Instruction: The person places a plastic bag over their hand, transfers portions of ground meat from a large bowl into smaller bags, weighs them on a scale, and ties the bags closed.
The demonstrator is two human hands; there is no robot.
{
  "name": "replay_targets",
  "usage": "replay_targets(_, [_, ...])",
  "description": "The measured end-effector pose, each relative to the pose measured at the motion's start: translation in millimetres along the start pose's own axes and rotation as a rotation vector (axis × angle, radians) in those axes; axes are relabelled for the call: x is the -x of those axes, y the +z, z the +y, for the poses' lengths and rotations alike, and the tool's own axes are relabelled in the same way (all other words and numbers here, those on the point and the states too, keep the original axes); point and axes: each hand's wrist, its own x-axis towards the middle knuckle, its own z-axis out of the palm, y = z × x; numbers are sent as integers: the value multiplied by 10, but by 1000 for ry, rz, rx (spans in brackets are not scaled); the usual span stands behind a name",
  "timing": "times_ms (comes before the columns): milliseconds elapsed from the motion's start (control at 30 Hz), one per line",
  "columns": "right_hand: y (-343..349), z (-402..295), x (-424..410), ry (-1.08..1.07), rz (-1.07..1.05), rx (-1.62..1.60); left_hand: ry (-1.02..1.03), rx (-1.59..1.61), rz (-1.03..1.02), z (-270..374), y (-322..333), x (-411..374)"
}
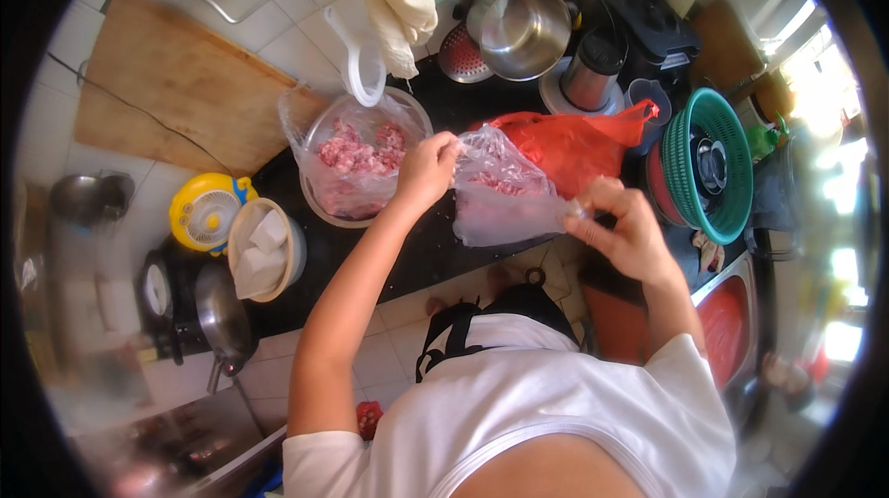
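Observation:
A clear plastic bag (510,216) with minced meat (496,184) inside rests on the dark countertop. My left hand (428,168) pinches the bag's upper left edge, while my right hand (618,220) grips its lower right corner. The bag is stretched between the two hands. Just left of it stands a round metal bowl (419,109) lined with another clear plastic bag (295,126). More minced meat (361,150) lies in that lined bowl. Behind the bag that I hold is a red plastic bag (569,143), whose contents are hidden.
To the left are a yellow fan (208,213), a tub (295,262) holding white blocks, and a frying pan (222,310). A wooden board (173,81) leans on the wall. On the right are a green colander (677,150) and a sink (746,289). A saucepan (526,32) hangs behind.

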Motion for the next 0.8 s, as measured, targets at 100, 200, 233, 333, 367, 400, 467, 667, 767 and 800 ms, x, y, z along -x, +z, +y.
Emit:
replay_targets(100, [-146,-231,-298,25,5,-85,22,121,84,140,-178,118])
replay_targets(200, [-288,-484,-547,59,-20,-245,81,289,162,216,-390,192])
replay_targets(233, [-327,-556,-598,103,-27,-293,30,291,189,320,-485,255])
replay_targets(333, [-365,-474,-685,28,-75,-277,-116,527,58,171,-598,372])
replay_targets(367, [-347,-410,-676,69,-99,-246,-193,562,25,71,-561,429])
replay_targets(400, [-321,-320,-657,110,-125,-219,-274,596,-7,-16,-526,517])
replay_targets(467, [-205,-83,-578,157,-215,-306,-398,528,-39,-155,-363,681])
replay_targets(667, [-219,-16,-651,226,-139,-486,-343,386,-151,237,-316,677])
replay_targets(767, [-271,-278,-741,141,-137,-493,-195,339,-72,524,-462,622])
replay_targets(800, [-291,-362,-723,127,-133,-511,-121,386,-42,537,-514,596])
